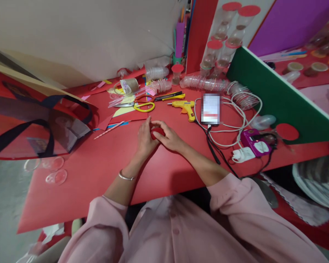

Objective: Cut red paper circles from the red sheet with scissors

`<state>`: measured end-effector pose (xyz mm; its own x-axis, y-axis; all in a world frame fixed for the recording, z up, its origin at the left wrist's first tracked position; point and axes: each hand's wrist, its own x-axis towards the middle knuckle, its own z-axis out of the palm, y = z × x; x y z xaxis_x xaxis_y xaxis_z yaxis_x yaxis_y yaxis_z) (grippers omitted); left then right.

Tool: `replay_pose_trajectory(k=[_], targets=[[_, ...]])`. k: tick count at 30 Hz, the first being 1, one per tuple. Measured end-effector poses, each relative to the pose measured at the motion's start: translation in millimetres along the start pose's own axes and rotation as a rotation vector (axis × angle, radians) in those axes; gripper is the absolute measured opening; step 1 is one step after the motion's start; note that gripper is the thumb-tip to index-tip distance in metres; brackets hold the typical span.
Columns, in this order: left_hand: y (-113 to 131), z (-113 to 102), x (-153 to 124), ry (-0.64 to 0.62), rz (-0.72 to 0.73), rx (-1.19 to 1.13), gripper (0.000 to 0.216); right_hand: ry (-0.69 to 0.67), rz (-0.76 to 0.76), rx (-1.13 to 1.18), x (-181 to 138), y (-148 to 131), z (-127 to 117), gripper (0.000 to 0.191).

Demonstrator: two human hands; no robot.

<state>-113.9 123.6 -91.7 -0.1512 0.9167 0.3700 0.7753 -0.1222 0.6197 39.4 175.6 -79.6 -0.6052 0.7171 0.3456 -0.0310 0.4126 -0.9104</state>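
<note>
At the middle of the red table, my left hand (146,138) and my right hand (170,138) come together around a small red disc (157,133). My left fingers curl along its far and left side, while my right thumb and fingers close over it from the right. Whatever lies under the disc is hidden by my hands. Beyond them lie scissors (144,106) with red and yellow handles and a yellow cutter knife (174,96). A yellow glue gun (186,109) rests to the right, its nozzle pointing left.
A phone (210,109) with a white cable lies near a purple power socket (254,143). Stacked plastic cups (205,83) line the back, beside a green board (279,98). A red bag (24,120) stands left, near clear lids (56,176). A striped straw (109,130) lies left of my hands.
</note>
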Motion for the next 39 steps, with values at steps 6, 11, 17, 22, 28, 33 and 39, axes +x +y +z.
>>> replay_pose_trajectory(k=[6,11,17,22,28,33,39], targets=[[2,-2,-6,0.048,0.009,0.031,0.07,-0.015,-0.135,-0.135,-6,-10,2,0.035],[3,-5,-4,0.105,-0.01,0.047,0.078,0.161,-0.169,-0.381,-4,-5,-7,0.034],[4,-3,-1,0.077,-0.065,-0.16,0.067,0.066,-0.068,-0.494,7,11,-17,0.037],[3,-5,-2,0.278,-0.211,-0.55,0.042,0.26,-0.125,-0.444,5,0,-24,0.036],[5,-7,1,0.284,-0.24,-0.595,0.042,0.191,-0.119,-0.53,4,7,-29,0.037],[4,-15,-2,0.25,-0.135,-0.154,0.05,0.248,-0.061,-0.483,7,13,-38,0.036],[12,-5,0,-0.058,-0.102,0.214,0.108,0.676,-0.067,-0.503,7,-16,-71,0.042]])
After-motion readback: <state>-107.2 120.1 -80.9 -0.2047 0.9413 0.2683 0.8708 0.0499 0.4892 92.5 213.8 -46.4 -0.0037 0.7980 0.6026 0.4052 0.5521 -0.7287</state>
